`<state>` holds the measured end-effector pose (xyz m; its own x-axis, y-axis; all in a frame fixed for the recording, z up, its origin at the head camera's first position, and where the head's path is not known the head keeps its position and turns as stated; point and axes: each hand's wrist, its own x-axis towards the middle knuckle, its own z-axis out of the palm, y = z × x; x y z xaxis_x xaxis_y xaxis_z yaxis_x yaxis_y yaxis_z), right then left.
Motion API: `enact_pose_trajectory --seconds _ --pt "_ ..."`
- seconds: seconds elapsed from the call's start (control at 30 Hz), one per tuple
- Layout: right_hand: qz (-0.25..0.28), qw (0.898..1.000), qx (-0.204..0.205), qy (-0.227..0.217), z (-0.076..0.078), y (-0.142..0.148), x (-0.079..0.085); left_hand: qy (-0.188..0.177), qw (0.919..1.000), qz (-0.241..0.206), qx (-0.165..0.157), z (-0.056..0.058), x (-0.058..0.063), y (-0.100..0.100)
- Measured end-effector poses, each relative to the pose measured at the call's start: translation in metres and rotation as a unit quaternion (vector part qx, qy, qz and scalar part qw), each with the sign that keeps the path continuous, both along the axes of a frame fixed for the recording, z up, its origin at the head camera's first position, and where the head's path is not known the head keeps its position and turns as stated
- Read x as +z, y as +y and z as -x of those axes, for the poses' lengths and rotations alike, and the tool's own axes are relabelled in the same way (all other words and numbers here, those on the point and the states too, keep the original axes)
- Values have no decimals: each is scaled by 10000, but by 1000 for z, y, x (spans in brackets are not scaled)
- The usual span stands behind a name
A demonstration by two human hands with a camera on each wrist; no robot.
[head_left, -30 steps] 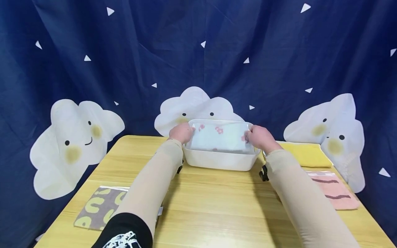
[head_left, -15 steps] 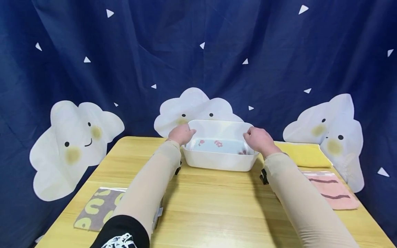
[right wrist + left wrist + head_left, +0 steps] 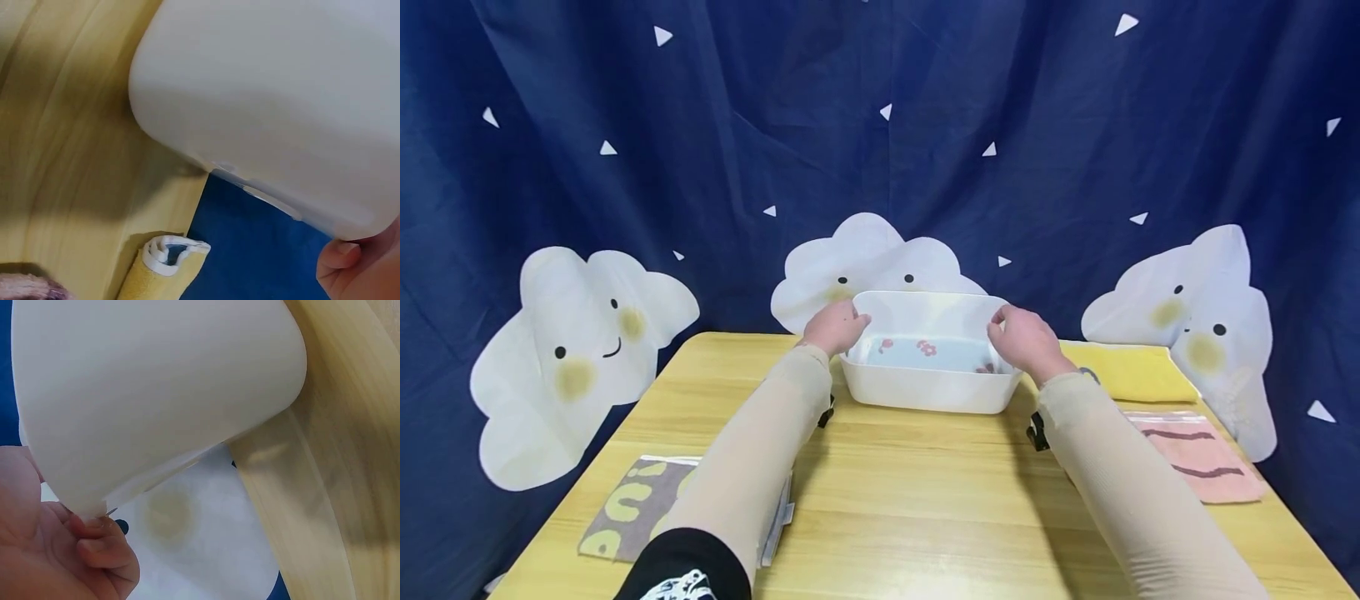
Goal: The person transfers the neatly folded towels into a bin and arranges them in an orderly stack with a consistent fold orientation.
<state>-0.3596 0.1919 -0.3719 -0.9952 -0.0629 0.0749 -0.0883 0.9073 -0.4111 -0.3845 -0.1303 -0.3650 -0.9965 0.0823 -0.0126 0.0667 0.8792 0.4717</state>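
A white plastic storage bin [image 3: 928, 390] stands at the far edge of the table. On its floor lies a pale blue cloth [image 3: 906, 353] printed with pink flowers. My left hand [image 3: 837, 327] grips the bin's left end at the rim, its thumb reaching inward; in the left wrist view, curled fingers [image 3: 106, 550] meet the rim corner from outside. At the opposite end, my right hand [image 3: 1026, 337] holds the rim, and the right wrist view has a bent finger [image 3: 340, 253] against it. Most of the right thumb is hidden there.
Yellow folded cloth [image 3: 1138, 372] and a pink one with brown stripes [image 3: 1198, 454] lie on the right. A grey cloth with yellow-green shapes [image 3: 632, 504] lies at the left, partly behind my left arm. A dark blue curtain [image 3: 887, 108] hangs behind the table.
The flowered cloth, held up between both hands a second ago, dropped to the bin's floor. Both hands let it go and now hold the rim. The bin stays about where it was.
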Motion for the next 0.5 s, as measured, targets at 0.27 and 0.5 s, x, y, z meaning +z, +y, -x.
enact_pose_trajectory --seconds 0.27,0.5 --pt "470 9975 -413 329 1 6 -10 4 9996 -200 -180 -6 0 -6" --pt "854 9940 -675 -84 -1 13 -14 138 9984 -339 -437 -7 -5 -13"
